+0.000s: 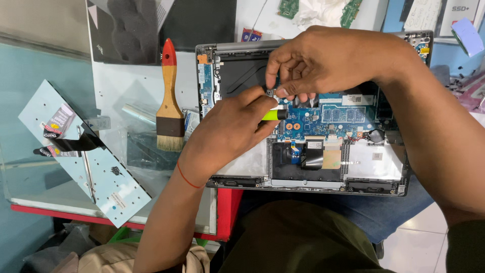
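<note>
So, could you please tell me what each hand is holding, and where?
The left hand grips a lime-green tool handle around its shaft; the right hand pinches something small, unidentifiable, at its fingertips.

L hand (227, 126) grips green-handled screwdriver (274, 115) over open laptop (323, 151); R hand (316, 63) pinches small metal part (270, 93) at tip. Paintbrush (169, 98) lies nearby.

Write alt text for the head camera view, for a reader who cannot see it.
Two bare hands work over an opened laptop with its blue circuit board exposed: the left hand grips a tool with a lime-green handle, and the right hand pinches a small part just above it. A wooden paintbrush and a detached keyboard panel lie to the left.
</note>
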